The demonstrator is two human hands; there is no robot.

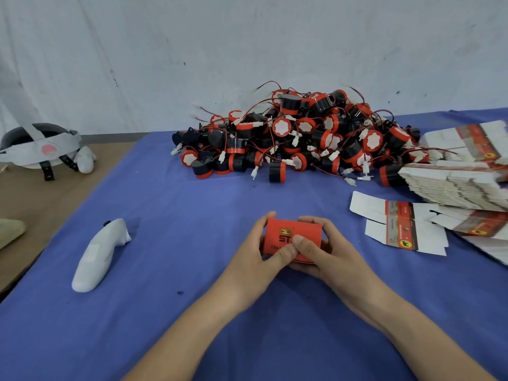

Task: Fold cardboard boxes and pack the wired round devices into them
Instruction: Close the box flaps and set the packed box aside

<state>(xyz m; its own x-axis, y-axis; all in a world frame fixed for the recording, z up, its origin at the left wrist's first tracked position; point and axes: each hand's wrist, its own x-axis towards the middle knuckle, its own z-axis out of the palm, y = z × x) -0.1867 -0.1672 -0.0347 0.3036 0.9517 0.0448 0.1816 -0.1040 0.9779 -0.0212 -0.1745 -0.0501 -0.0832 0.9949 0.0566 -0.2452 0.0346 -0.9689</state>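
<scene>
A small red cardboard box with a gold crown print is held just above the blue tablecloth at the centre. My left hand grips its left side, thumb on the top face. My right hand grips the right side, thumb pressing the front of the top face. Behind, a big pile of black-and-red wired round devices lies against the wall. Flat unfolded boxes lie at the right: one loose blank and thick stacks.
A white handheld controller lies on the cloth at the left. A grey and white headset and a second white controller rest on the brown table beyond the cloth's left edge. A white wall rises behind the pile.
</scene>
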